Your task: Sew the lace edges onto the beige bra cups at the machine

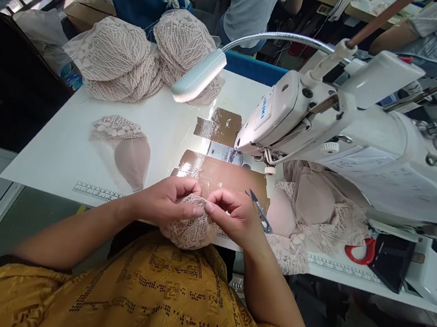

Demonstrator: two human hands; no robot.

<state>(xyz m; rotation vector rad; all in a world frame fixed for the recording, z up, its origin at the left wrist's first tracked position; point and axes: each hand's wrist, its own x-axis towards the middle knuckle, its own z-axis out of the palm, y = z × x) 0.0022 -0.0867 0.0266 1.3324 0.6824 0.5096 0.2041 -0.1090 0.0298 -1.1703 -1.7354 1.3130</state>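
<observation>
Between my two hands, at the table's front edge, is a beige lace bra cup (189,229), its rounded lace side toward me. My left hand (171,197) pinches its upper edge with thumb and forefinger. Close beside it, my right hand (234,214) pinches the same edge at the cup's top right. Small thread snips (260,212) lie just right of my right hand. Another bra cup (132,160), with a lace trim and sheer fabric, lies flat to the left. The sewing machine (281,118) stands beyond my hands, its needle area over brown taped cardboard (236,176).
Two stacks of lace cups (113,58) (185,46) sit at the back left. A lamp (200,75) on a bendy arm hangs over the table (64,138). Sewn lace pieces (313,203), red-handled scissors (362,252) and a black box (391,261) are at right. Other people sit behind.
</observation>
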